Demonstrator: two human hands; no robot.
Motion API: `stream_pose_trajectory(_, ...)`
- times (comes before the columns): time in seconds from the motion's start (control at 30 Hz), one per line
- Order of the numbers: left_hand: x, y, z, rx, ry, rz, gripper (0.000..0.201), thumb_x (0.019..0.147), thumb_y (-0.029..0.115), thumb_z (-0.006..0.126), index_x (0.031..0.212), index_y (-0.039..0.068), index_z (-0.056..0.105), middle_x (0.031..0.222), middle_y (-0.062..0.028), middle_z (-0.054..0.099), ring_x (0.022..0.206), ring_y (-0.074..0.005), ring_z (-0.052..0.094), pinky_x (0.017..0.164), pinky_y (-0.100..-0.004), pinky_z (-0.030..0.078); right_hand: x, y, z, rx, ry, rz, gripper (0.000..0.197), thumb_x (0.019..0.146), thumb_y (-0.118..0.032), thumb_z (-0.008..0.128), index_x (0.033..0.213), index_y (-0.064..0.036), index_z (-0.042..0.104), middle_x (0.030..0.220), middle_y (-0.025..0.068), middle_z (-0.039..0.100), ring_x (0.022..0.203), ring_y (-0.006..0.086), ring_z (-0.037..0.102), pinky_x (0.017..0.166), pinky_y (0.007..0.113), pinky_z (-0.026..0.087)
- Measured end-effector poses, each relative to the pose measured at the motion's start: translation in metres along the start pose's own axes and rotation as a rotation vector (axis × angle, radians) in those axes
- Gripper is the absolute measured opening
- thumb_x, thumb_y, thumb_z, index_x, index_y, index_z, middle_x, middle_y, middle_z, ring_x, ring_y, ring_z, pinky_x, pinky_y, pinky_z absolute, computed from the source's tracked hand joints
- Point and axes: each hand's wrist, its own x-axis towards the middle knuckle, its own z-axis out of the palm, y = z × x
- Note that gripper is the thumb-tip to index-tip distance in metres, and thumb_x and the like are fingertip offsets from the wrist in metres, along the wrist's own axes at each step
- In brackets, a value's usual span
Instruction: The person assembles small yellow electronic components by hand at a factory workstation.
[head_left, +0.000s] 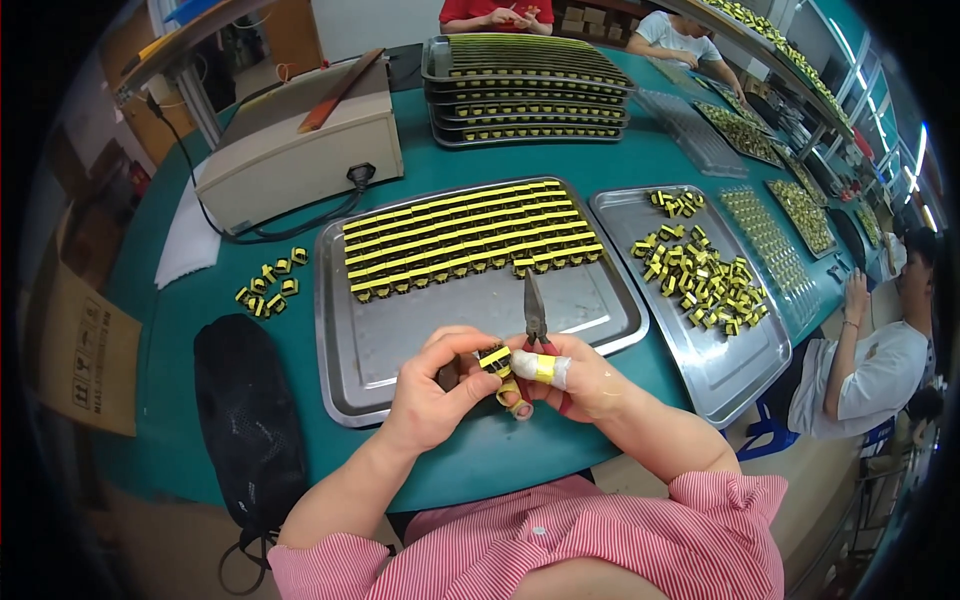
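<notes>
Between the thumb and fingers of my left hand point(432, 392) is a small black transformer point(495, 358) with a yellow tape band. My right hand point(575, 378) is closed around red-handled pliers point(537, 318), whose dark jaws point away from me. White and yellow wrapping point(545, 368) covers a digit of that hand, and its tip meets the transformer. Beyond my hands, a metal tray point(480, 325) carries neat rows of transformers point(465, 235), yellow strips facing up. To the right, a second metal tray point(735, 385) bears a loose heap of them point(700, 280).
At the left are several loose transformers point(270, 285), a black pouch point(250, 410) and a cardboard box point(85, 340). A beige machine point(300, 150) with a black cable stands behind, beside stacked full trays point(525, 95). A person point(860, 370) sits at the right; others work at the far side.
</notes>
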Motion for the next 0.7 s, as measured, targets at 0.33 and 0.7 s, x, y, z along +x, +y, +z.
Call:
stream_pose_trajectory(0.33, -0.001, 0.014, -0.001, -0.484, 0.076, -0.31, 0.061, 0.093, 0.05, 0.021, 0.122, -0.002, 0.036, 0.103, -0.0148, 0.052, 0.08, -0.023, 0.059, 0.07, -0.0356, 0.051, 0.001, 0.009, 0.009, -1.101, 0.274, -0.665, 0.032, 0.064, -0.004, 0.072, 0.092, -0.0035, 0.057, 0.088, 0.0074, 0.061, 0.067, 0.0154, 0.052, 0.062, 0.027, 0.041)
stream_pose_trajectory(0.7, -0.005, 0.012, 0.003, -0.369, 0.01, -0.238, 0.068, 0.091, 0.054, 0.014, 0.122, -0.002, 0.037, 0.105, -0.0162, 0.053, 0.092, -0.0206, 0.056, 0.08, -0.0311, 0.046, 0.006, 0.021, 0.011, -1.439, 0.237, -1.067, 0.042, 0.046, -0.001, 0.066, 0.086, -0.0062, 0.058, 0.086, 0.0029, 0.061, 0.061, 0.0204, 0.048, 0.055, 0.03, 0.038)
